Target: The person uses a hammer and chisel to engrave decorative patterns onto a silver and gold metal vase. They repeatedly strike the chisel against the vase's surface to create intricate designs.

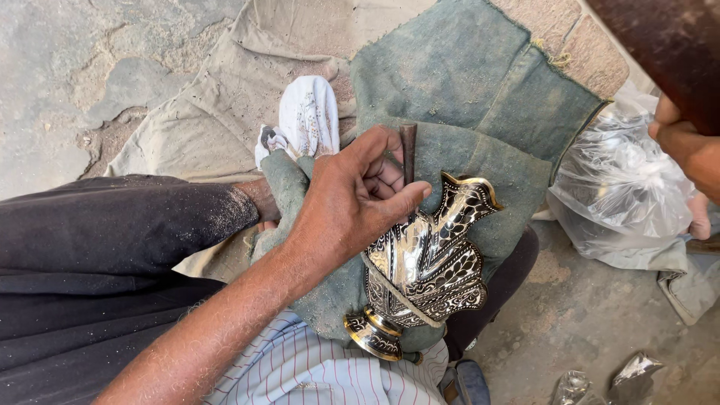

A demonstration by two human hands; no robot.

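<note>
Between thumb and fingers, the left hand (352,199) pinches a dark metal punch (408,154) upright, tip on the vase (424,262). Vase: glossy black-and-silver, scalloped engraving. Right hand (686,146): grip cannot be told.

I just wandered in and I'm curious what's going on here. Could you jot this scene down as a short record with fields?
Left hand: fingers pinch a dark metal punch, tip against the vase
Right hand: raised at the frame's upper right edge; what it holds cannot be told
Vase: shiny, black-and-silver engraved, lying on its side
Padding: green cloth under the vase
Nearby: clear plastic bag, white patterned cloth, stone floor
</note>
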